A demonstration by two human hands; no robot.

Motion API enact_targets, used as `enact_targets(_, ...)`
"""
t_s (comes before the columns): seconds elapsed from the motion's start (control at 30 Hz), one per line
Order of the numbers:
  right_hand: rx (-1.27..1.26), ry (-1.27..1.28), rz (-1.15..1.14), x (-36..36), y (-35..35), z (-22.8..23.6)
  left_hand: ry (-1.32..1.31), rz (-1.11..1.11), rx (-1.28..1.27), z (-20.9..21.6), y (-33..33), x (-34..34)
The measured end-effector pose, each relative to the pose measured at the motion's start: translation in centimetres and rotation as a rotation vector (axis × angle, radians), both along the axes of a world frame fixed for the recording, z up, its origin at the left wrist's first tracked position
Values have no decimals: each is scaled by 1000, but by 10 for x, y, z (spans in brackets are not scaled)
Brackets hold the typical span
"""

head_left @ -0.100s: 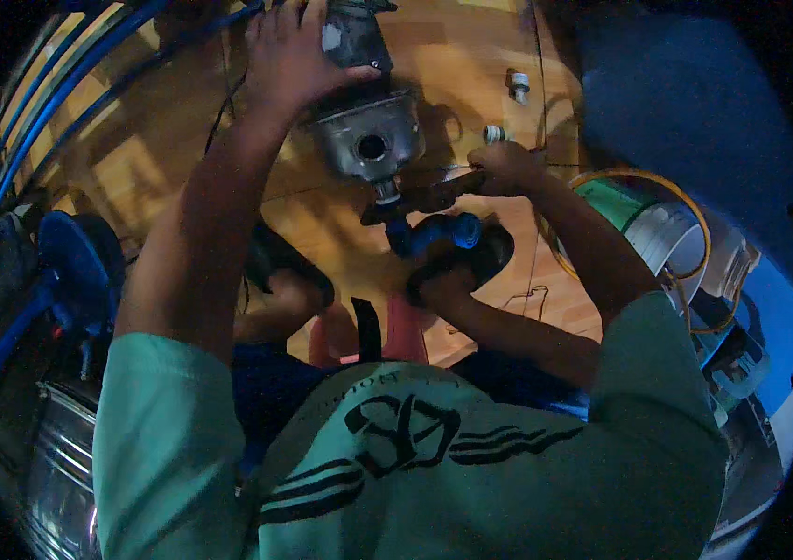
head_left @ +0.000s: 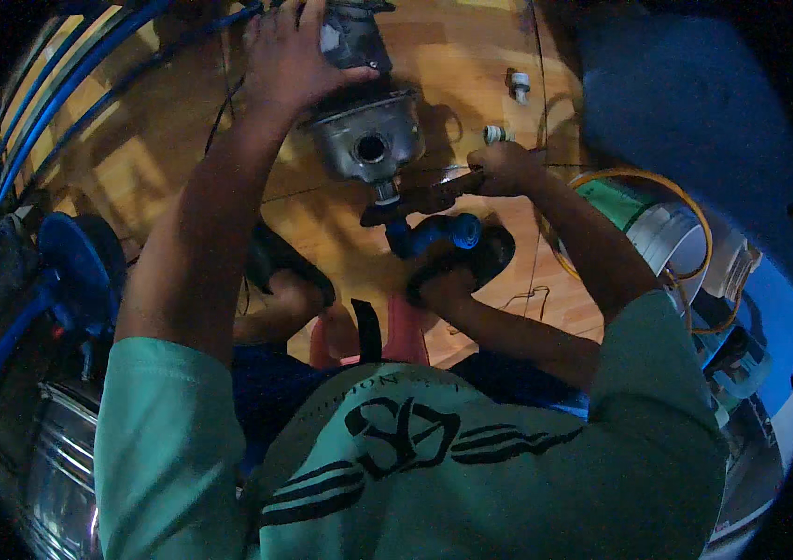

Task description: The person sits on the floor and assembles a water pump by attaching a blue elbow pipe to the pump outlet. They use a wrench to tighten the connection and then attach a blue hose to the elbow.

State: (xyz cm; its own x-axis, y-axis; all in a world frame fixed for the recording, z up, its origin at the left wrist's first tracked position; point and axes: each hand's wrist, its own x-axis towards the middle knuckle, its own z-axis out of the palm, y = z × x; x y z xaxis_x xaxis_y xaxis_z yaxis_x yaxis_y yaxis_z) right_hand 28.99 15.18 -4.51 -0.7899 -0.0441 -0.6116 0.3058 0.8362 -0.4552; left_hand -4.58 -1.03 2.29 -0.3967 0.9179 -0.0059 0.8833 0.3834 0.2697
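Observation:
A grey metal water pump [head_left: 364,126] with a round dark port lies on the wooden floor, far from me in the middle. My left hand [head_left: 289,61] grips its upper part, thumb stretched across the casing and fingers along the left side. A short threaded connector [head_left: 386,191] joins the pump to a blue pipe fitting [head_left: 434,233] nearer me. Across that joint lies a dark pipe wrench [head_left: 424,198]. My right hand [head_left: 506,170] is closed round the wrench's handle. The wrench's jaws are too dark to make out clearly.
Two small white fittings, a nearer threaded one [head_left: 497,135] and a farther one [head_left: 519,87], lie right of the pump. Blue pipes [head_left: 70,93] run at the far left. An orange hose [head_left: 686,187] loops by a white bucket [head_left: 662,233]. My feet flank the blue fitting.

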Motion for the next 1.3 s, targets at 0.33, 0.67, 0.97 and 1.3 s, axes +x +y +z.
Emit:
enact_targets(0.33,215,-177,-88,-2,-47,128,-8,118,-174,11,4,0)
enact_targets(0.67,439,-433,-57,-86,-133,210,-32,111,-178,22,3,4)
enact_targets(0.97,427,-529,-97,-93,-117,212,-176,89,-161,10,-2,-5)
enact_targets(1.3,484,-397,-91,-71,-106,194,-166,123,-132,8,2,0)
